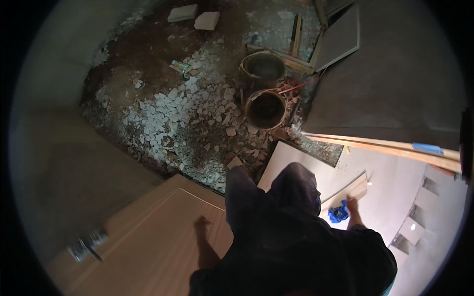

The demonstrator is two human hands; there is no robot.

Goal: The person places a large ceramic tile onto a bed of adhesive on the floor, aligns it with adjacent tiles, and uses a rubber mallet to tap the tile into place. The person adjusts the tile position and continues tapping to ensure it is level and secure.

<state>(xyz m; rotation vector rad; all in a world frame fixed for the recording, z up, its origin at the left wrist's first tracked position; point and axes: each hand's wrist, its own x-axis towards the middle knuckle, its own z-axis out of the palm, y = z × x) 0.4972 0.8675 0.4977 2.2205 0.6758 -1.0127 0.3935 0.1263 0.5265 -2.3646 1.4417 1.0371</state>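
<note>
My left hand (201, 225) is in shadow over the brown wood-grain door (170, 237), its fingers slightly apart and holding nothing I can see. Whether it rests on the door or hovers just above it, I cannot tell. On the other side of my body, my right hand (352, 205) is closed at a crumpled blue plastic bag (337, 212). Just beyond the bag lies a narrow pale wooden board (356, 188), close to the right fingertips. Some of the bag is covered by the hand.
Broken white rubble (168, 118) spreads ahead of my knees. Two dark round buckets (266, 109) stand beyond it. Timber strips (297, 34) and a leaning panel (340, 42) are far right. A door handle (91, 249) sticks out at left; a wooden frame edge (385, 146) crosses at right.
</note>
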